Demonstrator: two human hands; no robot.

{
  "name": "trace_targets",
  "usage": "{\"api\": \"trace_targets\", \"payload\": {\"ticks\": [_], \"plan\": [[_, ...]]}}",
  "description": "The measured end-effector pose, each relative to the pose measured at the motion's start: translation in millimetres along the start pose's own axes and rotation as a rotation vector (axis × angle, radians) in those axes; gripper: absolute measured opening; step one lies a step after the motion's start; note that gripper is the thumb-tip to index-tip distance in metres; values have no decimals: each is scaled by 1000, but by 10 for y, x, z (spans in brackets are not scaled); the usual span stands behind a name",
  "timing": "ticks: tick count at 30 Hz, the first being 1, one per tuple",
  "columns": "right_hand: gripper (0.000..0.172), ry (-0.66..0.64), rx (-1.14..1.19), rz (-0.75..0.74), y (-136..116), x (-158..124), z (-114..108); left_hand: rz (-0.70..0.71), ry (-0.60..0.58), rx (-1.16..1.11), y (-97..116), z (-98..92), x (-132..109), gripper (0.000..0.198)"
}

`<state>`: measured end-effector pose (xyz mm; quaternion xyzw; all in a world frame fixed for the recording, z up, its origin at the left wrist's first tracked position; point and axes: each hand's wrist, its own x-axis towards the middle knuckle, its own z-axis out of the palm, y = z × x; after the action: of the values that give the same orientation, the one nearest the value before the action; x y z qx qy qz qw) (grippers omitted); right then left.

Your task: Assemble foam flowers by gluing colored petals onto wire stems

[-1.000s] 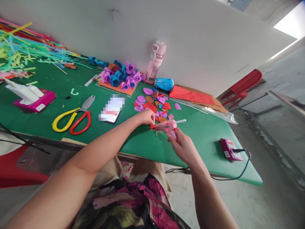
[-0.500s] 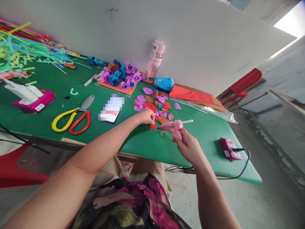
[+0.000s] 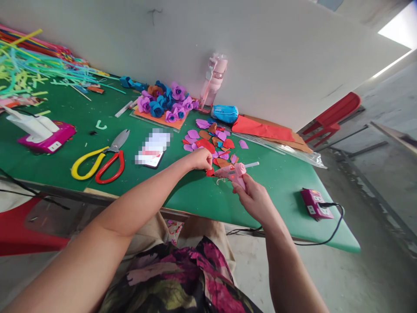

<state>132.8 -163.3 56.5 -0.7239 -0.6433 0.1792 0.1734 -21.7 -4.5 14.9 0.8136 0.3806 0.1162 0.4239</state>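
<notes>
My left hand (image 3: 202,159) is closed in a pinch on a small red petal piece (image 3: 210,172) just above the green table. My right hand (image 3: 252,191) is wrapped round the handle of a pink glue gun (image 3: 235,172), with a glue stick (image 3: 252,164) poking out of its back. The gun's nozzle points left and touches or nearly touches the red piece. Beyond my left hand lies a loose heap of purple, red, brown and blue petals (image 3: 204,144). Finished-looking purple and blue flowers (image 3: 157,107) sit on an orange sheet (image 3: 177,123) behind.
Large scissors (image 3: 107,156) and a phone (image 3: 153,150) lie left of my arm. A pink bottle (image 3: 213,82) and a blue pouch (image 3: 224,114) stand by the wall. Red sheets (image 3: 262,129) lie at the back right. A corded magenta power strip (image 3: 315,204) sits near the right edge.
My right hand has brought the glue gun slightly left, so its nozzle is now at the red petal piece. My left hand has stayed almost still.
</notes>
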Motion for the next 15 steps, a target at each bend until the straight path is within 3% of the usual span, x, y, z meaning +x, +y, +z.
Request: {"api": "trace_targets", "payload": {"ticks": [15], "plan": [[24, 13, 8, -12, -35, 2, -24, 8, -7, -9, -19, 8, 15, 5]]}}
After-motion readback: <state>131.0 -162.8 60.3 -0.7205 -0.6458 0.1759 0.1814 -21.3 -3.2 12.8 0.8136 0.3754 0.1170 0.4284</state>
